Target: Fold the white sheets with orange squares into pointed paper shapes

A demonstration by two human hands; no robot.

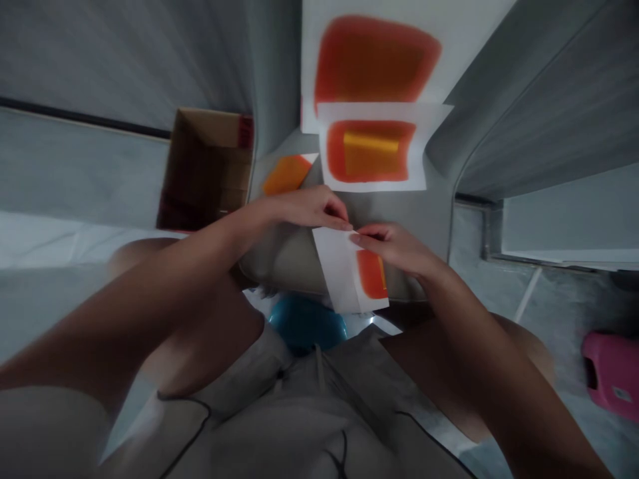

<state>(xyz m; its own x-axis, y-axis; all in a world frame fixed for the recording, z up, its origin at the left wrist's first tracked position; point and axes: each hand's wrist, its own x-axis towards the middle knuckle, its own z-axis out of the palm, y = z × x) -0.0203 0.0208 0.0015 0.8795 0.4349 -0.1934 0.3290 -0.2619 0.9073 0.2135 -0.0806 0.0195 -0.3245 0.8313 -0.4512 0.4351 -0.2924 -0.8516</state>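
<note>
A white sheet of paper (339, 273) with an orange-red printed patch and a yellow strip on its right part hangs over the near edge of a grey padded surface (289, 256). A crease seems to run down its middle. At the top edge of this paper, my left hand (324, 207) has its fingers closed. My right hand (397, 246) pinches the same edge just to the right, thumb on top. Beyond my hands lies another white sheet (422, 174) with a red-and-yellow patch, overlapping a larger printed sheet (310, 60). An orange piece of paper (287, 174) lies by my left wrist.
An open cardboard box (204, 173) stands left of the grey surface. Below, between my legs, is a shiny teal object (307, 322). A pink plastic item (614, 372) sits on the floor at the right. Grey curtain-like fabric (124, 60) hangs at the upper left.
</note>
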